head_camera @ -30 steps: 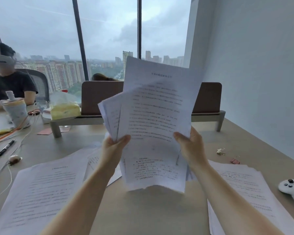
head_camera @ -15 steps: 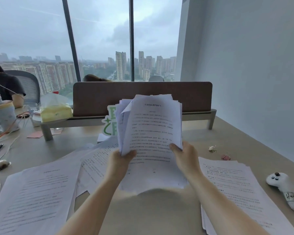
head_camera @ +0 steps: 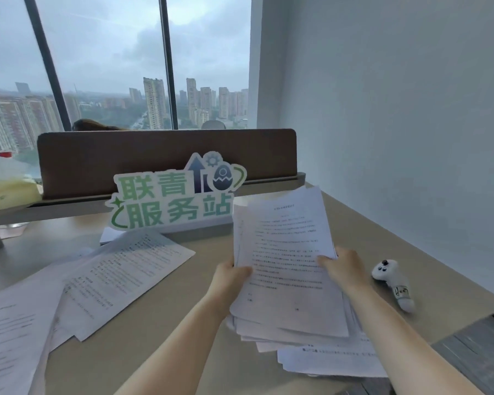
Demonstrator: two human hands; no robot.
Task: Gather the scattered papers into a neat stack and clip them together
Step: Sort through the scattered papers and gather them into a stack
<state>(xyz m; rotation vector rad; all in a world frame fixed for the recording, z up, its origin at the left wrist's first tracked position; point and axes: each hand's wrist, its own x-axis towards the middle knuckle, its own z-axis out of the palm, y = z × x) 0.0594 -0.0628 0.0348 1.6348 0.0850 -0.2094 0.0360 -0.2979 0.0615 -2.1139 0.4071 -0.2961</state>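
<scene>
I hold a loose bundle of printed papers point(head_camera: 285, 252) tilted up over the right half of the desk. My left hand point(head_camera: 231, 276) grips its left edge and my right hand point(head_camera: 344, 266) grips its right edge. The bundle's lower end rests on more sheets point(head_camera: 331, 357) lying on the desk beneath it. Other printed sheets point(head_camera: 120, 277) lie scattered over the desk's left side, overlapping one another. No clip shows in this view.
A white game controller point(head_camera: 392, 280) lies to the right of my right hand. A green and white sign point(head_camera: 171, 201) stands before the brown desk divider point(head_camera: 166, 158). A tissue pack point(head_camera: 6, 189) sits far left. The wall runs along the right.
The view has swung right. The held bundle has come down from in front of my face toward the sheets on the right of the desk, and its pages are more squared together.
</scene>
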